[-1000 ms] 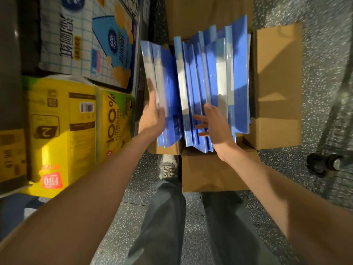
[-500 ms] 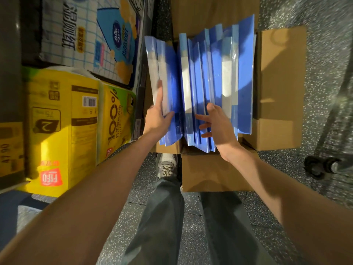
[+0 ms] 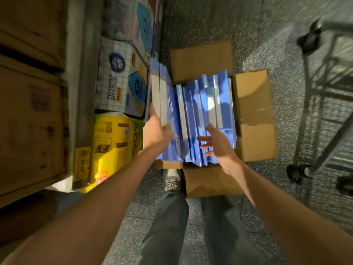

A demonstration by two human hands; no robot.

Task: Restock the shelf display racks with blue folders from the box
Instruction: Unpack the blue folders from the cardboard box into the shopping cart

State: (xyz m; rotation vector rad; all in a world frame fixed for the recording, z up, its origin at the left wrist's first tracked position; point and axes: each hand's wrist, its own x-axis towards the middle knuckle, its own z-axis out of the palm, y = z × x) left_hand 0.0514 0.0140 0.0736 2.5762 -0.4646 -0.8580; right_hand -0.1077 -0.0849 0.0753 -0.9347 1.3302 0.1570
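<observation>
Your left hand (image 3: 156, 132) grips a few blue folders (image 3: 159, 92) at the left edge of the open box (image 3: 252, 115); these stand higher than the rest. Your right hand (image 3: 219, 145), fingers spread and holding nothing, lies against the remaining folders (image 3: 202, 111), which stand upright in the box.

Speckled grey floor (image 3: 267, 44), open cardboard box (image 3: 254, 111) standing on it, wheeled metal cart (image 3: 294, 172) at right, shoe (image 3: 172, 181) beside the box

Bare forearms (image 3: 114, 197), dark grey-green trousers (image 3: 168, 228), one pale laced sneaker (image 3: 172, 181).
</observation>
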